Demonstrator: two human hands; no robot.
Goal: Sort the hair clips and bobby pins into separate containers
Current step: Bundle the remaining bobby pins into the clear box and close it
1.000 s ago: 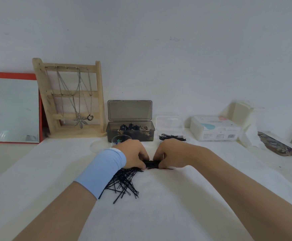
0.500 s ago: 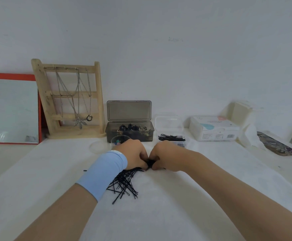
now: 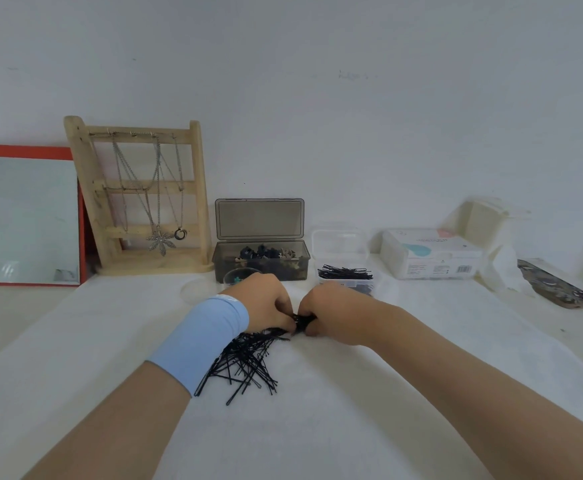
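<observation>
both hands meet at the middle of the white table [image 3: 318,427]. the left hand [image 3: 266,303], with a pale blue wristband [image 3: 203,341] behind it, and the right hand [image 3: 333,311] each have their fingers curled in, pinching a small black bunch of pins [image 3: 304,322] between them, low over the table. just below the left wrist a loose pile of bobby pins [image 3: 245,363] lies spread on the table. at the back a dark box [image 3: 297,268] with its lid up holds hair clips [image 3: 266,252], and just right of it a clear tub [image 3: 347,283] holds black pins [image 3: 345,273]. a wooden necklace stand [image 3: 137,199] and a red-framed mirror [image 3: 30,216] stand at the left.
</observation>
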